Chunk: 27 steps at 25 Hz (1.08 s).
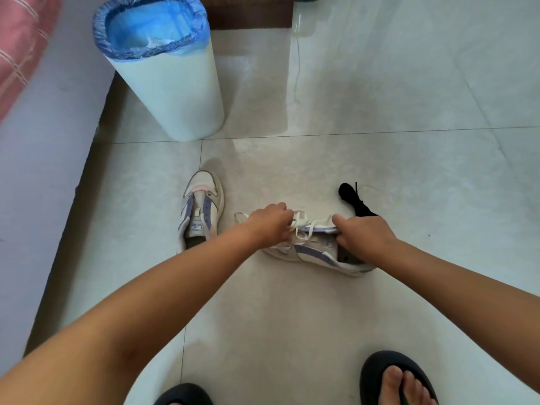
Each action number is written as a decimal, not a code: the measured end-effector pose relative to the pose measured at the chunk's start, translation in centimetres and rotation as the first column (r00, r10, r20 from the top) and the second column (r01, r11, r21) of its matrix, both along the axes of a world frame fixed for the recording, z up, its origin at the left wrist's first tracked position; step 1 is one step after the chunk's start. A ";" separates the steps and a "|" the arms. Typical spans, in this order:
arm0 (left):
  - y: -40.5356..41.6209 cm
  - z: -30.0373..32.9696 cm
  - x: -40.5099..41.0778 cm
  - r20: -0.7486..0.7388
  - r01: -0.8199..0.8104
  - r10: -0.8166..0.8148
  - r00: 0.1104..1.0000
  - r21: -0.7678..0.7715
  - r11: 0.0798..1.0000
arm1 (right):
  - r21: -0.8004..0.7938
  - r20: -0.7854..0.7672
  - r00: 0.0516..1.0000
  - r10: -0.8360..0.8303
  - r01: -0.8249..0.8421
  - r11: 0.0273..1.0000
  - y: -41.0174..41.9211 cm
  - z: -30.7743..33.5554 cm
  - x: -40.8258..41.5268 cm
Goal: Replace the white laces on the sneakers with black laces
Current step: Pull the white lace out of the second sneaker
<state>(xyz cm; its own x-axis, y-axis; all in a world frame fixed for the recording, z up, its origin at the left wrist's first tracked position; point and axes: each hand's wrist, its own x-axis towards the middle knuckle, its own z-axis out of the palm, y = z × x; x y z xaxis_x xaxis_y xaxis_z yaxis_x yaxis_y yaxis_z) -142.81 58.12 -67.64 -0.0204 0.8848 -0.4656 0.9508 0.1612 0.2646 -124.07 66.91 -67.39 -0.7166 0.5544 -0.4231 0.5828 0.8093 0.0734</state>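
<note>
Gripping the white lace [301, 226], left hand [270, 222] has fingers curled round it over the sneaker [318, 251] lying on its side on the floor [321, 317]. Right hand [363, 233] grips the sneaker's collar, fingers curled. Second sneaker [201, 209] stands upright to the left, laceless. Black laces [355, 203] bundled just behind right hand. Bin [172, 92] with blue liner further back left.

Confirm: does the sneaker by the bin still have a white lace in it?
No: the sneaker by the bin shows bare eyelets; the white lace is in the other sneaker.
</note>
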 end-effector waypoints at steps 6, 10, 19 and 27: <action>0.5 -0.1 -1.5 -0.147 0.058 -0.064 0.987 -0.047 0.997 | -0.002 0.015 1.000 0.021 -0.021 1.000 0.1 -0.3 0.0; 0.9 2.1 -6.4 -0.275 -0.015 0.024 0.961 0.035 0.999 | -0.014 0.027 1.000 -0.004 0.005 1.000 0.6 0.0 0.4; -1.2 5.0 -15.5 -0.480 -0.561 0.591 0.648 0.223 0.797 | -0.020 0.074 0.996 -0.046 0.047 0.999 1.2 0.1 0.7; -0.9 2.2 -1.8 -0.018 -0.054 0.055 0.998 0.044 0.998 | -0.044 0.073 0.995 -0.075 0.078 0.996 1.1 0.2 0.5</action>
